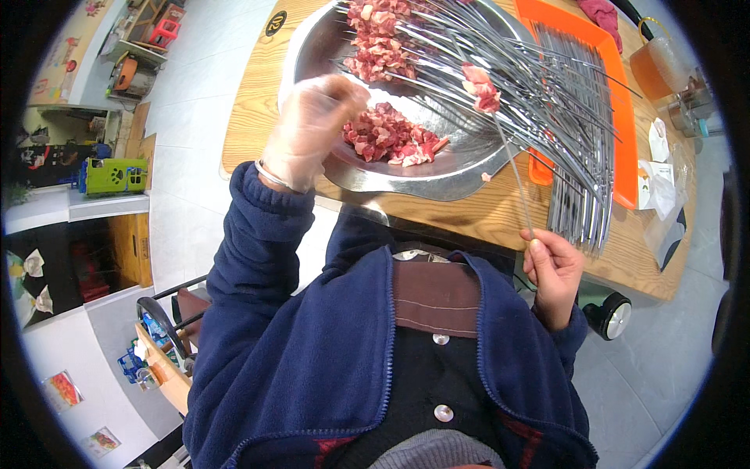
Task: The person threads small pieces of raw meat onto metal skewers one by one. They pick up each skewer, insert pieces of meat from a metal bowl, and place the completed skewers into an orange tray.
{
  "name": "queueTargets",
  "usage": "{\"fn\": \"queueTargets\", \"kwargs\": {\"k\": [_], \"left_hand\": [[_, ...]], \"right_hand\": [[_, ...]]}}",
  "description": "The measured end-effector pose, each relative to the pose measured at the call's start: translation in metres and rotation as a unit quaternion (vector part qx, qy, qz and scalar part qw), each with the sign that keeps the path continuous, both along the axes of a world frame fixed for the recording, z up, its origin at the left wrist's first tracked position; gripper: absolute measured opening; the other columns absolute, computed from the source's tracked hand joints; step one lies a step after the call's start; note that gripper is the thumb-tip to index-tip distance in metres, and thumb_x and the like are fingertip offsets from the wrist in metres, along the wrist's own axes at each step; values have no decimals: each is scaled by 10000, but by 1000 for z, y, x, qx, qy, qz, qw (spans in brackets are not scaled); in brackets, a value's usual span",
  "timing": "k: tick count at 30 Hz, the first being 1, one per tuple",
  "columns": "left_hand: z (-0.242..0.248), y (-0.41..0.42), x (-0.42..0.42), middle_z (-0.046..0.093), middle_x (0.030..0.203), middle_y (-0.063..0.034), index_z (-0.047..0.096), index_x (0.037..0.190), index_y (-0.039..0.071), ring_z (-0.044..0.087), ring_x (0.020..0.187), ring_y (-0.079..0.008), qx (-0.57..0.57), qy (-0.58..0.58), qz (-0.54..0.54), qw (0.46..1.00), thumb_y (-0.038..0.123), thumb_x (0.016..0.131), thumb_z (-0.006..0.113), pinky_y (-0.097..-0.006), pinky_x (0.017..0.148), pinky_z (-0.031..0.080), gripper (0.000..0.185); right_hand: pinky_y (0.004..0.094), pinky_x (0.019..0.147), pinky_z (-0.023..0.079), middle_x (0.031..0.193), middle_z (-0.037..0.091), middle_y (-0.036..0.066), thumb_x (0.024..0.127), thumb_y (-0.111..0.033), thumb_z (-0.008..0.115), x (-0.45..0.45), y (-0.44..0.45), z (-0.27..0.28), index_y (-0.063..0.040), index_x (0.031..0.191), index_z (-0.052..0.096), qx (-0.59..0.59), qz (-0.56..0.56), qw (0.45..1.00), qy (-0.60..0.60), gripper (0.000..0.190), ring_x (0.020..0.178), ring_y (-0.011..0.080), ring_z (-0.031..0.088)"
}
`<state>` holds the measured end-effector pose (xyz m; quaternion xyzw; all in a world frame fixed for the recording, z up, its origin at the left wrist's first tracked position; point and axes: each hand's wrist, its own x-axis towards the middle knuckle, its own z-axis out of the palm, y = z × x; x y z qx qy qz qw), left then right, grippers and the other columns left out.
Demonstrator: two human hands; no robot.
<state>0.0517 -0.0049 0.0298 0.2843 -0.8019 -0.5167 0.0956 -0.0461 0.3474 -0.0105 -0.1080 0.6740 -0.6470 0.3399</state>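
Observation:
My right hand [554, 264] pinches the lower end of a thin metal skewer [514, 170] just past the table's front edge. Pieces of raw meat [481, 89] are threaded near that skewer's upper end. Above the left side of a large metal basin [404, 183], my left hand [307, 126] wears a clear plastic glove. Its fingers are curled and blurred, so whether they hold anything is unclear. Loose cut raw meat [387, 135] lies in the basin close to this hand. Filled meat skewers [381, 44] are stacked at the basin's back, their bare metal ends fanning right over the rim.
An orange plastic tray [624, 146] with many bare metal skewers [577, 217] sits on the wooden table [469, 208], right of the basin. Farther right are crumpled white tissues [659, 182] and a jug of amber liquid [656, 67]. A meat scrap [486, 176] lies at the basin's rim.

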Motion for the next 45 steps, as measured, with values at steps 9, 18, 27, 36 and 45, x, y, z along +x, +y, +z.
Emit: {"fn": "queueTargets", "kwargs": {"k": [9,18,27,36,45], "left_hand": [[-17,-9,-11,680,913,-127,748,886,74,675,801,-259,-256,-100,-109,955,72,810,666,-331,741,552,112],[-6,-17,-8,697,895,-148,739,985,20,691,806,-241,-323,37,-79,942,50,842,676,-314,738,554,159],[-27,-9,-24,704,861,-169,694,1071,-17,686,736,-228,-267,-79,-248,928,36,788,696,-310,679,552,287],[-13,-3,-16,678,748,-137,716,900,-9,659,640,-205,-195,-114,-156,962,96,800,707,-308,617,538,146],[-13,7,-31,662,703,-174,713,875,-3,672,648,-251,-310,-169,-166,921,191,769,752,-358,595,543,224]], "right_hand": [[193,509,314,675,575,13,957,-91,583,0,1,-4,47,1087,665,-1,16,1000,8,206,586,53,477],[184,457,262,654,545,6,971,-94,561,-1,1,-6,58,1081,650,-15,10,999,38,208,509,27,396],[193,511,313,679,581,9,953,-101,593,1,2,-4,49,1085,663,-11,16,1000,-4,212,585,51,478],[175,459,271,663,558,4,962,-82,568,2,-1,-7,55,1081,651,0,4,1000,11,200,505,25,407],[186,505,320,678,575,11,952,-72,575,7,2,-7,48,1075,667,-13,31,999,-19,195,576,50,478]]}}
